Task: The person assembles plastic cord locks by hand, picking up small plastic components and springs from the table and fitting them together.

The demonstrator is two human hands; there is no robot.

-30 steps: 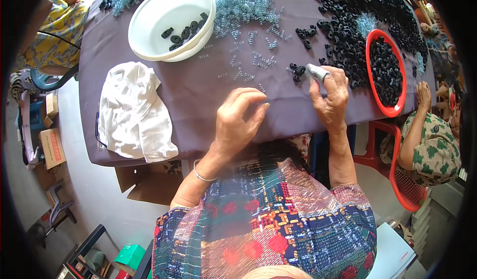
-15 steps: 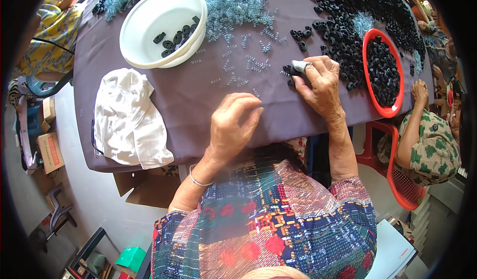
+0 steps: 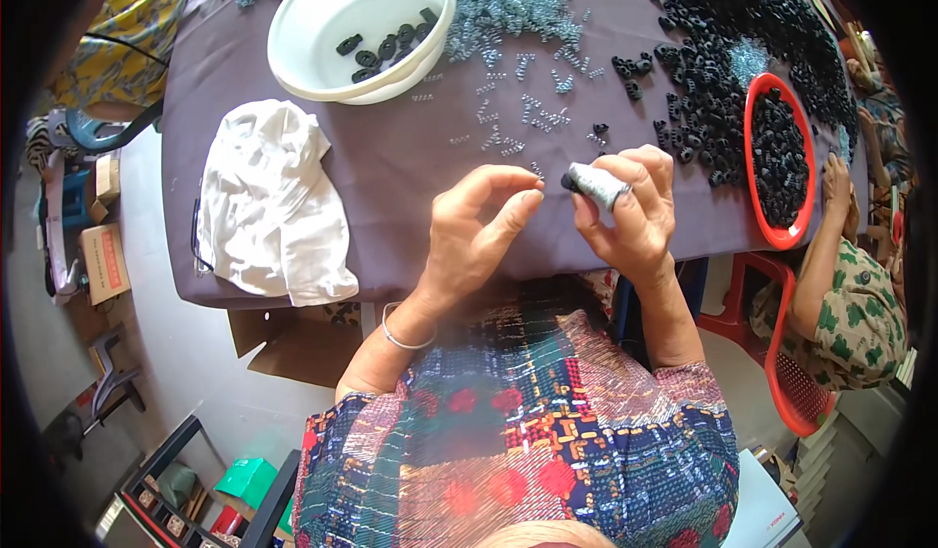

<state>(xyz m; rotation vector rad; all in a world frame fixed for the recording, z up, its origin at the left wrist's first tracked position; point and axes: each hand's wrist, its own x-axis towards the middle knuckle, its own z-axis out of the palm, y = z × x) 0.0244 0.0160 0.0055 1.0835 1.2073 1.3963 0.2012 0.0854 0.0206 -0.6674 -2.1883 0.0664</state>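
My right hand (image 3: 633, 206) pinches a small black plastic part (image 3: 570, 182) at its fingertips, above the table. A grey-white cloth finger cover (image 3: 600, 187) sits on one finger of that hand. Close by on the left, my left hand (image 3: 481, 221) has thumb and forefinger drawn nearly together; anything between them is too small to make out. Just past those fingertips lies a small metal spring (image 3: 537, 170). More loose springs (image 3: 542, 113) are scattered farther off, and a single black part (image 3: 599, 129) lies beyond my right hand.
A white bowl (image 3: 293, 55) holds several black parts. Behind it is a heap of springs (image 3: 513, 6). White cloth (image 3: 269, 201) lies at the left edge. Black parts (image 3: 694, 108) and a filled red basket (image 3: 750, 157) are on the right, beside a co-worker's arm (image 3: 826, 235).
My right hand has come away from the black parts, turned, and brought one black part nearer my left hand. The whole view has shifted slightly.
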